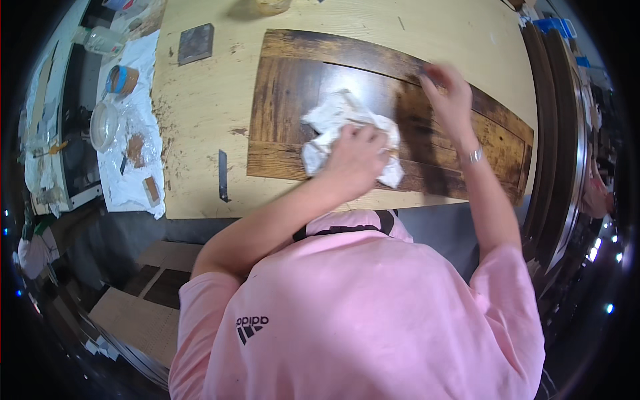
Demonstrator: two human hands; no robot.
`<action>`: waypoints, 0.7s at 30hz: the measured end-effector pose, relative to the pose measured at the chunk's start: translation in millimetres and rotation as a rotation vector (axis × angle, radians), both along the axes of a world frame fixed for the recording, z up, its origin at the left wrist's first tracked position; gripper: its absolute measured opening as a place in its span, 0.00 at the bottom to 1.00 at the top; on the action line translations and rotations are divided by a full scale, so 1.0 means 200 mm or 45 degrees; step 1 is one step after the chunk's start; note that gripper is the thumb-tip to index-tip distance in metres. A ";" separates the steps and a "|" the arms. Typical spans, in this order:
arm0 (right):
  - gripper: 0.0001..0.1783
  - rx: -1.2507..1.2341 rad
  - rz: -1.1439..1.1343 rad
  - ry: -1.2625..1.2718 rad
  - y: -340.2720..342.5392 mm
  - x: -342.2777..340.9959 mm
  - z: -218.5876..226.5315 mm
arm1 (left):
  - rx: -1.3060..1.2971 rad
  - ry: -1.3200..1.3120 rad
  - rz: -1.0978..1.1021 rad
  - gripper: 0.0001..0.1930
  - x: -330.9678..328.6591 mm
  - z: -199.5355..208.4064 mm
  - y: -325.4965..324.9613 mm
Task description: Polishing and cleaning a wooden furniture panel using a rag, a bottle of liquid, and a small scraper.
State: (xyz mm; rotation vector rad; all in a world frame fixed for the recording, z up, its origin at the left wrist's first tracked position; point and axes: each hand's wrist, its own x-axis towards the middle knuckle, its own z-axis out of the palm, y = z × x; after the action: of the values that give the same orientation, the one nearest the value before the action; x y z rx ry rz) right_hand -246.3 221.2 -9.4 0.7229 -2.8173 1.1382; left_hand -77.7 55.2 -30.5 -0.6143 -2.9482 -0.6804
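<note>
A long, dark-brown wood-grain panel [280,107] with a raised frame lies on the pale worktable. On its left half is a crumpled white cloth [340,110], with brownish stains in places. My left hand [359,157] is closed on this cloth and presses it against the panel. Over the panel's far edge, right of the cloth, my right hand [448,97] is raised and slightly blurred. Its fingers are curled, with thumb and forefinger close together around a small dark bit that I cannot make out. A wristband [473,156] circles my right wrist.
A grey block [196,44] and a flat dark metal strip [223,175] lie left of the panel. White sheeting [133,193] at the left holds a brown cup [123,81], a clear tub [104,127] and a bottle [100,40]. Dark boards [553,133] stand along the right side.
</note>
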 end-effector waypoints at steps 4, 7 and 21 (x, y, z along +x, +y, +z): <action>0.08 0.253 -0.314 0.174 0.55 0.35 -0.06 | 0.045 -0.055 -0.086 0.15 -0.05 0.00 -0.05; 0.08 0.328 -0.511 0.193 0.77 0.54 -0.16 | -0.019 -0.130 -0.125 0.15 -0.01 0.04 -0.24; 0.07 0.309 -0.721 0.368 0.78 0.60 -0.26 | -0.228 -0.050 -0.347 0.24 -0.05 0.11 -0.18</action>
State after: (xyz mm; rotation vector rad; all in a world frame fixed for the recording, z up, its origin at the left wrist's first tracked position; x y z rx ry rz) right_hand -125.5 377.7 -60.9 0.0563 -2.6598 0.5587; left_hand -87.8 18.8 -8.3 -1.0436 -3.0138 -0.4509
